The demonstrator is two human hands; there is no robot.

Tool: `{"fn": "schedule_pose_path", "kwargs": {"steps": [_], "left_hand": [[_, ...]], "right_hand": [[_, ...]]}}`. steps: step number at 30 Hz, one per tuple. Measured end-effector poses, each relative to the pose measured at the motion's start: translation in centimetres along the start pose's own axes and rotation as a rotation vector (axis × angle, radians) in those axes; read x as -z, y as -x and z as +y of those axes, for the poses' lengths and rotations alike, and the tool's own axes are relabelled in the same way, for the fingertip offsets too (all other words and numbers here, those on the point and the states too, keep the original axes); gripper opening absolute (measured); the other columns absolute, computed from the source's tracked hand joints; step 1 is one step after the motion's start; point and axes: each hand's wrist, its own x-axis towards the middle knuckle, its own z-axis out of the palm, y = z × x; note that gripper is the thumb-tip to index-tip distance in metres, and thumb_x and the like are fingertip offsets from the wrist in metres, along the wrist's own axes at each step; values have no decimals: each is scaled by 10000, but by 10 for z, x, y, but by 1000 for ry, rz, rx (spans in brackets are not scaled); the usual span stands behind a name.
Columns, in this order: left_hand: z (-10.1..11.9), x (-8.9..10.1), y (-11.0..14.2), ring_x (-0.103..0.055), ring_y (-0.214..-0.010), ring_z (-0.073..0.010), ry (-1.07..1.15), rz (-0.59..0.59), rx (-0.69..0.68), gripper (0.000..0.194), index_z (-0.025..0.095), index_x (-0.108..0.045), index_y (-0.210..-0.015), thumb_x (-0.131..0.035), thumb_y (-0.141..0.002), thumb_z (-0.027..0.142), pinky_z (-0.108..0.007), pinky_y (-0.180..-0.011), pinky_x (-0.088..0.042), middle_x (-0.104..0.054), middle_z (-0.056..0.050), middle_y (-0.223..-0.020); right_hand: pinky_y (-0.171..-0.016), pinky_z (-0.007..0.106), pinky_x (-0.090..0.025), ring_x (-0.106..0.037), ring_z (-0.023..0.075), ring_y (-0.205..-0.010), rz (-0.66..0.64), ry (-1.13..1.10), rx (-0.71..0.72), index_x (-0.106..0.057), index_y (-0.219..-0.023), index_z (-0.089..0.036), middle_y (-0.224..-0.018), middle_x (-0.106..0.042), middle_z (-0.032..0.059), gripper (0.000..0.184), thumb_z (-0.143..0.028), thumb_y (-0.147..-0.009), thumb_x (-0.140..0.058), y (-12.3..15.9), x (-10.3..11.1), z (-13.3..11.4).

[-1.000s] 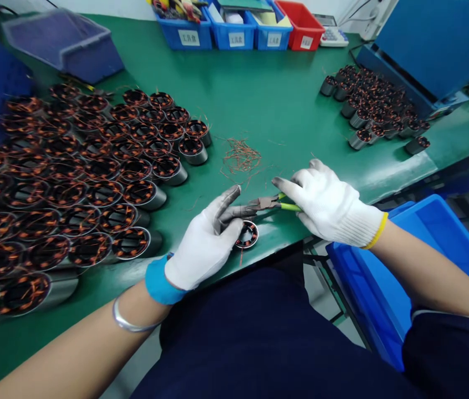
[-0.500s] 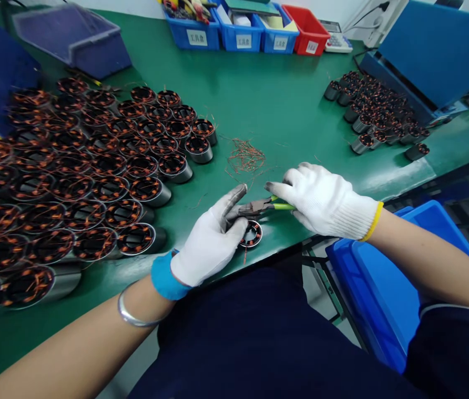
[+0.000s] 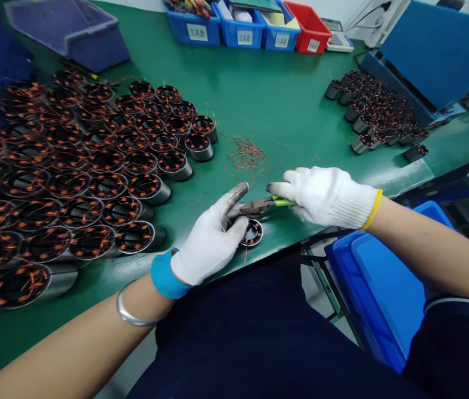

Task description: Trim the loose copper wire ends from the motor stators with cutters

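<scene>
My left hand [image 3: 213, 238], in a white glove with dark-stained fingertips, is closed round a motor stator [image 3: 252, 233] at the table's front edge. The stator's round end with copper windings faces up toward me, and a wire end hangs from its near side; the fingers hide the rest of it. Gloved in white with a yellow cuff, my right hand [image 3: 321, 194] grips green-handled pliers [image 3: 261, 205]. Their dark jaws point left, over the stator's far side and close to my left fingers. What lies between the jaw tips cannot be made out.
Many wound stators [image 3: 110, 183] stand in rows at left; another group [image 3: 380, 111] is at right. Beyond my hands lies a pile of copper wire clippings [image 3: 246, 154]. Blue bins [image 3: 240, 33] and a red bin [image 3: 313, 27] line the back. Below right is a blue crate [image 3: 376, 288].
The plier handles, spread apart before, are now squeezed together in my right hand. My left hand and the stator have stayed in nearly the same place.
</scene>
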Motion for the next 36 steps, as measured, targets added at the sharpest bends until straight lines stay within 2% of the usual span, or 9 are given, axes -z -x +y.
{"fn": "schedule_pose_path", "kwargs": {"steps": [7, 12, 17, 20, 25, 28, 30, 33, 36], "left_hand": [[1, 0, -1, -577, -1243, -284, 12, -3, 19, 699, 107, -388, -1437, -632, -805, 281, -474, -1115, -406, -635, -174, -1285], [4, 0, 0, -591, -1223, -286, 12, 8, 44, 722, 83, -372, -1439, -640, -802, 292, -478, -1107, -410, -639, -189, -1269], [2, -1, 0, -626, -1167, -281, 9, -8, 32, 692, 101, -365, -1429, -620, -812, 282, -517, -1074, -434, -669, -181, -1205], [-3, 0, -1, -642, -1134, -269, 21, -16, 28, 714, 135, -339, -1441, -627, -802, 268, -515, -1048, -459, -688, -152, -1146], [-6, 9, -4, -666, -1038, -253, 61, 118, -111, 744, 165, -376, -1400, -696, -735, 251, -498, -1001, -502, -650, -152, -1183], [-8, 16, -6, -666, -1019, -245, 9, 222, -248, 650, 214, -435, -1339, -692, -745, 271, -468, -952, -539, -643, -119, -1181], [-9, 20, -8, -648, -1067, -249, -76, 283, -358, 572, 264, -475, -1294, -685, -762, 281, -439, -922, -559, -628, -90, -1208], [-11, 23, -9, -597, -1168, -245, -190, 351, -540, 534, 264, -509, -1266, -690, -766, 212, -411, -957, -546, -603, -76, -1265], [-2, 27, -4, -609, -1142, -233, -337, 394, -623, 542, 210, -513, -1256, -692, -746, 168, -422, -982, -529, -608, -91, -1273]], "right_hand": [[-699, 337, -339, -549, 242, -865, 55, -10, 47, -417, -1429, -195, -1102, -580, 138, 584, -334, -869, -506, 6, -4, 5], [-724, 355, -339, -551, 255, -864, 60, 25, 57, -462, -1396, -187, -1050, -584, 139, 568, -324, -849, -527, 8, -8, 6], [-613, 299, -307, -577, 220, -810, -1, -41, -42, -487, -1352, -255, -1037, -598, 100, 455, -333, -905, -453, 9, -9, 3], [-595, 292, -311, -587, 221, -845, 3, -85, -112, -463, -1361, -234, -1066, -593, 107, 447, -366, -939, -398, 14, -16, 4], [-701, 366, -400, -581, 270, -855, 25, -33, -272, -489, -1336, -162, -1015, -599, 143, 535, -489, -918, -425, 29, -46, 13], [-888, 501, -403, -544, 336, -1040, 289, -81, -206, -474, -1338, -105, -1158, -568, 202, 684, -591, -857, -483, 28, -59, 8], [-996, 554, -345, -480, 344, -1177, 536, -143, -14, -501, -1299, -131, -1273, -521, 200, 681, -633, -840, -484, 21, -62, -9], [-1061, 585, -284, -438, 318, -1253, 698, -172, 266, -599, -1110, -210, -1317, -532, 125, 393, -511, -881, -491, 2, -61, -48], [-1053, 566, -316, -469, 303, -1222, 756, -178, 286, -633, -906, -207, -1262, -590, 87, 197, -373, -870, -533, -14, -56, -70]]}}
